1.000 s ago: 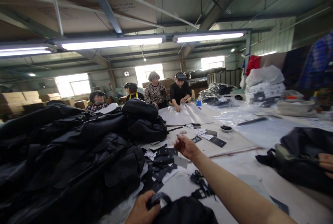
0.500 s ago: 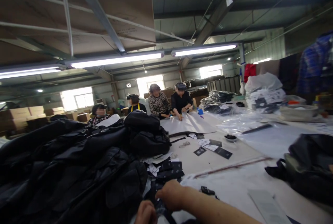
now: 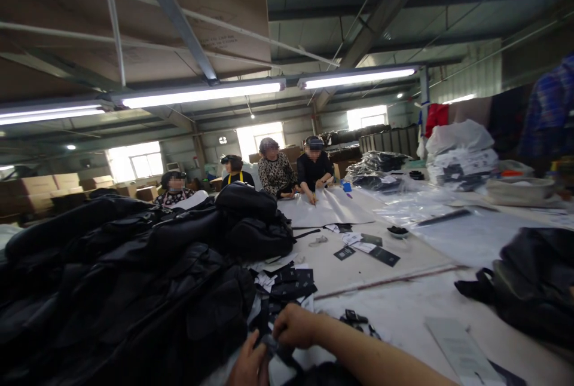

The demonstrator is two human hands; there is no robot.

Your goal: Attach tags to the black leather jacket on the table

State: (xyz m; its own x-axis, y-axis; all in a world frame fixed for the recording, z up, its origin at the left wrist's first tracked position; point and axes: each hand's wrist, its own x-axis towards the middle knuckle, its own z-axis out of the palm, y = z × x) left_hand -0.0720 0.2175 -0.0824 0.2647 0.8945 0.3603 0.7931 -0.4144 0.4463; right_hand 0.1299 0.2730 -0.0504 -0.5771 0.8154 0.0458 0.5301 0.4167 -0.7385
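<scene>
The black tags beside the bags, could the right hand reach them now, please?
Probably yes: the right hand is near the black tags, and the bags beside them leave its way free.

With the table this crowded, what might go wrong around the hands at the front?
The loose, overlapping tags lie right by the right hand, so a sweep might scatter or mix them. The heap of black bags rises beside those tags and could slump over them. The small black fittings lie close to the right forearm, which might knock them aside.
</scene>
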